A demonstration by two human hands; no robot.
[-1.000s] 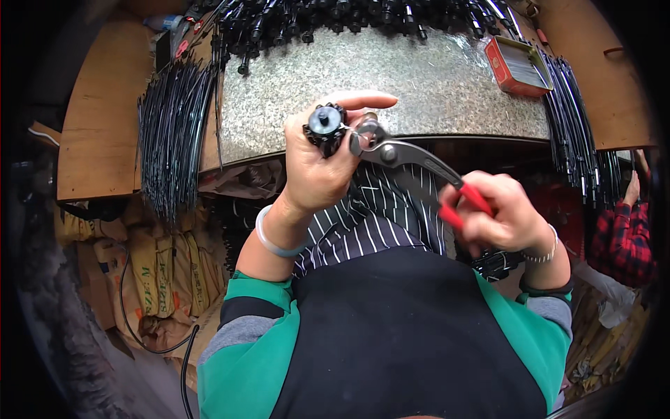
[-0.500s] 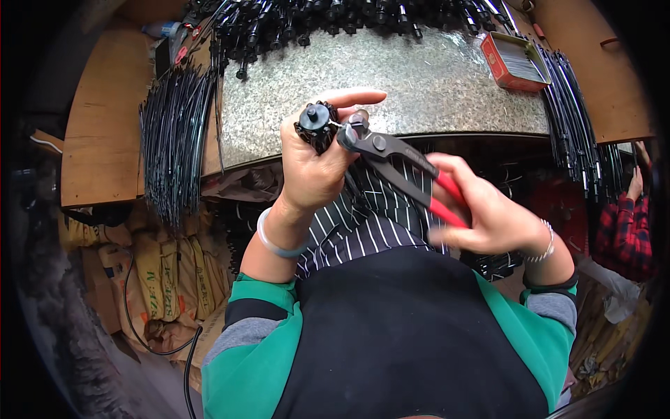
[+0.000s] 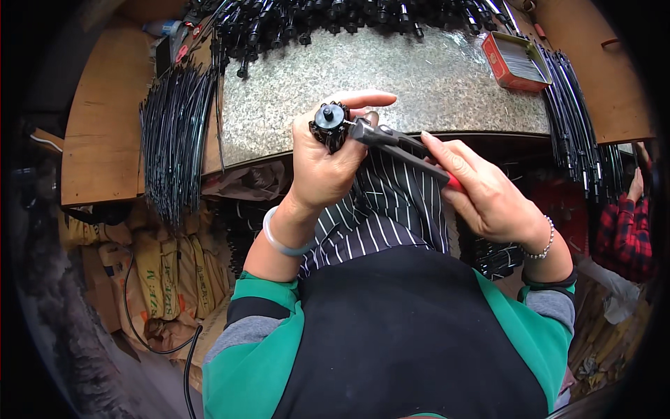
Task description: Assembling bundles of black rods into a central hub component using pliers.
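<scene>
My left hand (image 3: 328, 157) is closed round a bundle of black cables (image 3: 329, 120), seen end-on, with a round grey-black cap in its middle. My left forefinger stretches out to the right. At the bundle's right side, the jaws of a pair of end-cutting pliers (image 3: 401, 143) meet a thin pale wire (image 3: 347, 123). My right hand (image 3: 492, 188) is wrapped round the pliers' red grips, whose two handles lie close together. The lower part of the bundle is hidden by my left hand.
Black cables with fittings lie across the far edge of the speckled worktop (image 3: 377, 77). More cable bundles hang at the left (image 3: 174, 140) and right. An open red tin (image 3: 516, 63) of thin pieces stands at the right. Beyond it, another person's checked sleeve (image 3: 624, 230) shows.
The pliers' handles have come together under my right hand and their red grips are more covered. My left hand and the bundle have shifted slightly right.
</scene>
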